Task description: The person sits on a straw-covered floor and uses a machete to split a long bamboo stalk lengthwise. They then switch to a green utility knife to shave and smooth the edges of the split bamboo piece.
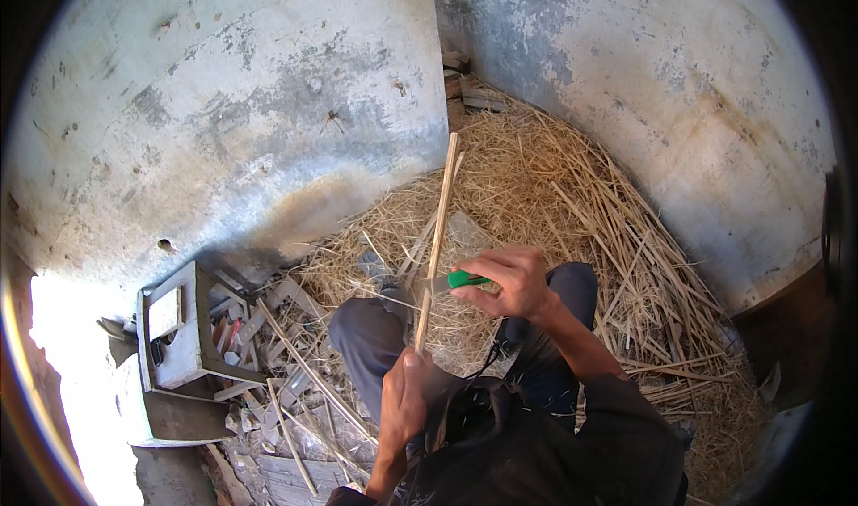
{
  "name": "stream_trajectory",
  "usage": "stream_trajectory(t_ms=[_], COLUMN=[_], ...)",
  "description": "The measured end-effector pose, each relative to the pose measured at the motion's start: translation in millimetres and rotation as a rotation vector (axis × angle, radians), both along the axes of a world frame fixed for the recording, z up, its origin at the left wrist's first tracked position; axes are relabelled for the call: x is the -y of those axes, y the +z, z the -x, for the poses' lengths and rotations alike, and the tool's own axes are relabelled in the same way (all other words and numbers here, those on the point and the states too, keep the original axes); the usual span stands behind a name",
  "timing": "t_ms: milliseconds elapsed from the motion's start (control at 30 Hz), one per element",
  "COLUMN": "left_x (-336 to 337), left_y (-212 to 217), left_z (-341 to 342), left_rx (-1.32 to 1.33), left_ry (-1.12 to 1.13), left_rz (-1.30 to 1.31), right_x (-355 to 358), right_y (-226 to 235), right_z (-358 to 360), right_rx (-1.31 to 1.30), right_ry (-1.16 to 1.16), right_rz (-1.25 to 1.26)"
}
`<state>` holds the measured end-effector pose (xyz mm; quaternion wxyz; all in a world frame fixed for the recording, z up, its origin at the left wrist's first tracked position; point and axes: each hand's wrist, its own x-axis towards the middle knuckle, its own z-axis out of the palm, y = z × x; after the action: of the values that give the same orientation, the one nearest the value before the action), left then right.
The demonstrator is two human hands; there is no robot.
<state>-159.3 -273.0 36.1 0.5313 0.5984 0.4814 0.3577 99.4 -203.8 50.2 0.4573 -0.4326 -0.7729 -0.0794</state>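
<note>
My left hand (404,397) is closed round the lower end of a long, pale wooden strip (438,238), which rises away from me and leans slightly right. In my right hand (514,281) is a green-handled knife (466,279). Its blade lies across the strip, above my left hand. A thin sliver (393,299) sticks out leftward from the strip near the blade. Behind the strip's upper part, a second light piece shows partly; whether it is held too I cannot tell. Both hands are in front of my bent knees.
Curled shavings (518,162) heap up beyond my legs, with many long thin strips (661,274) along the right. To the left stands an open, worn box (183,358) with small items inside. Loose strips (313,372) and scraps lie beside it. Stained pale walls (268,104) enclose the far side.
</note>
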Motion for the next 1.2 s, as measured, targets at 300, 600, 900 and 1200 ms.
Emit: stream_trajectory(t_ms=[300,600,900,1200], left_x=[8,18,18,-18], left_y=[-8,-18,-25,-15], left_z=[9,16,35,7], left_rx=[-0.055,-0.088,-0.168,-0.117], left_ry=[-0.019,-0.058,-0.047,0.055], left_rz=[-0.009,0.063,0.088,-0.144], right_x=[-21,-68,-90,-20], right_y=[-1,8,3,-24], right_z=[-14,-60,-134,-15], right_rx=[-0.05,-0.131,-0.205,-0.229], right_ry=[-0.031,-0.156,-0.43,0.064], right_rz=[-0.027,-0.057,0.257,0.062])
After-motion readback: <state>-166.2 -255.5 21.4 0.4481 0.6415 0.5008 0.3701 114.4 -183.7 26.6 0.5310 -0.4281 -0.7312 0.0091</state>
